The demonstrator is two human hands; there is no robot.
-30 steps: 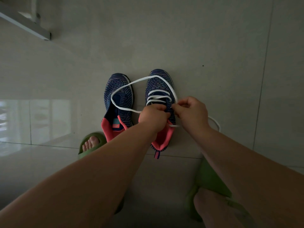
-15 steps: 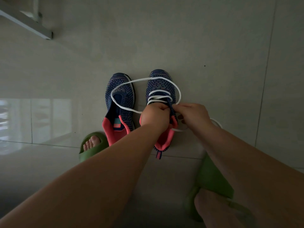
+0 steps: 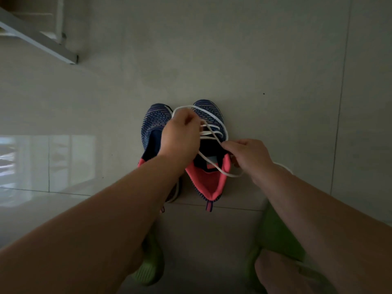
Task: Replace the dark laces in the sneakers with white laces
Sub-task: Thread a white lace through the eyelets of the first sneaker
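On the floor (image 3: pixel 233 49) ahead of both hands sit two sneakers side by side, toes pointing away from the person. The right sneaker (image 3: pixel 209 158) is being laced; the left sneaker (image 3: pixel 153 126) lies just left of it, partly hidden by the left forearm, no lace visible in it. The left hand (image 3: pixel 180 134) is curled, gripping the white lace (image 3: pixel 214 120) above and left of the shoe's forefoot, with a loop rising past its knuckles. The right hand (image 3: pixel 250 154) is nearer the collar, on the shoe's right side, its fingers pinching another strand at about the upper eyelets. The lace runs diagonally between the hands across the tongue, with slack trailing right under the right wrist. The right hand looks nearer the next open eyelet, so the feed likely goes from there. Green slippers (image 3: pixel 148 270) sit near the bottom edge.
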